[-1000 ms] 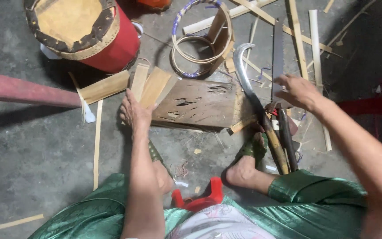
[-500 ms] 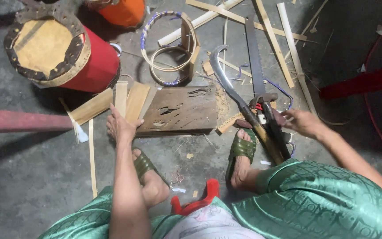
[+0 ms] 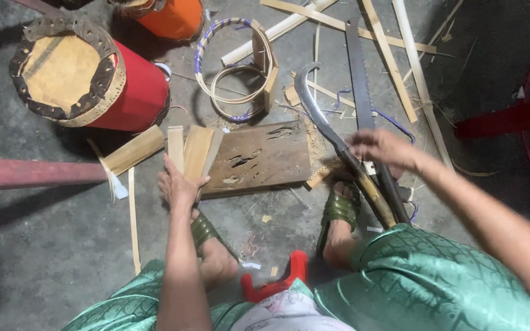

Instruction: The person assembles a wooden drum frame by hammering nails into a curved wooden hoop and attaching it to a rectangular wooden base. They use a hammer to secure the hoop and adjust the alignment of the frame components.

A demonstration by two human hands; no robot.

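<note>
The grey concrete floor [image 3: 44,245] carries everything here. Largest on it is the red drum [image 3: 87,79], lying tilted at upper left with its hide head facing up; an orange drum [image 3: 173,18] sits just beyond it. A red bar [image 3: 32,173] runs in from the left edge. In the middle lies a worn board [image 3: 259,159], flat on the floor, with cracks in its face. Long bamboo strips [image 3: 394,61] are scattered at upper right, and a saw blade [image 3: 358,79] lies among them. A curved knife [image 3: 326,122] rests with its blade arcing up from the board's right end and its handle running down toward the right foot. Coiled cane hoops [image 3: 234,86] sit above the board.

Short bamboo slats [image 3: 194,153] lie side by side at the board's left end. The left hand [image 3: 179,184] rests on their near ends, fingers bent over one slat and gripping it against the floor. The right hand [image 3: 381,147] hovers over the knife's handle, blurred; its fingers are loosely curled, and whether they touch the handle cannot be told. Both feet wear green sandals [image 3: 338,208], set just below the board, one near each hand.
</note>
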